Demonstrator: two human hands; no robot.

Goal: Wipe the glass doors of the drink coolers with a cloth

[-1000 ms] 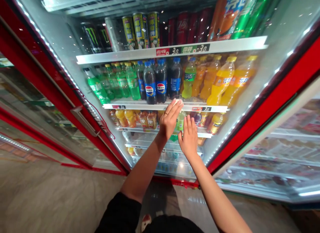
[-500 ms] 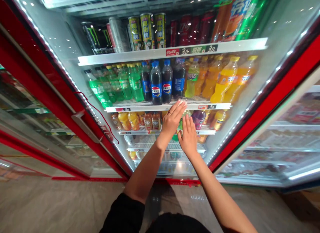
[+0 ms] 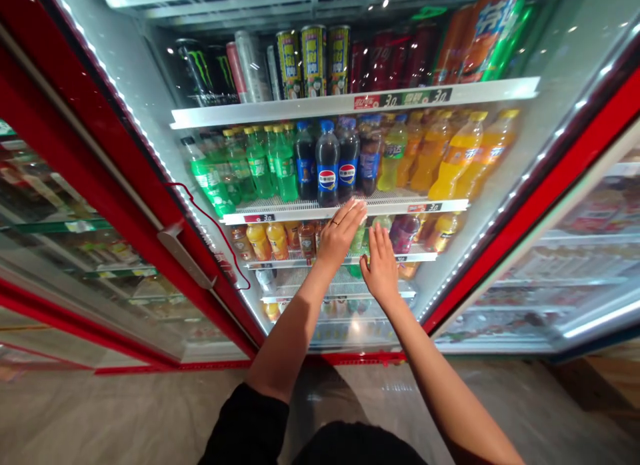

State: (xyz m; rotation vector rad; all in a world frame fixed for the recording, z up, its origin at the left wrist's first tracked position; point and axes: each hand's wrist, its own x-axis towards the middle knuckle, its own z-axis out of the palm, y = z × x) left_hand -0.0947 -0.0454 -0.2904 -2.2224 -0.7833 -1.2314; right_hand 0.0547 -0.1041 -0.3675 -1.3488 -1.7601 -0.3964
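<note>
1. Left grip [image 3: 341, 235] and right grip [image 3: 381, 266] are both spread wide, palms forward and fingers pointing up, and neither holds anything. Both forearms are bare, with a black sleeve [image 3: 245, 425] at the bottom of the view, and a ring [image 3: 335, 222] shows on a left finger.

2. A pale green plastic bottle [image 3: 358, 240] stands between the two grips, its long axis upright on a low shelf. It lies up and to the right of the left wrist and just left of the right fingertips [image 3: 375, 235]. Which grip is nearer is too close to call, and neither closes on it.

3. Left fingertips [image 3: 358, 206] reach a white shelf edge [image 3: 280, 213]. Whether they touch it, or press on glass in front, cannot be told.

4. Beyond, above that edge, stand Pepsi bottles [image 3: 328, 178], with green bottles [image 3: 260, 165] to the left and orange-yellow bottles [image 3: 457, 155] to the right.

5. Farthest up are Monster cans [image 3: 197, 72] and yellow-green cans [image 3: 314, 62], inside a red door frame [image 3: 95, 185].
</note>
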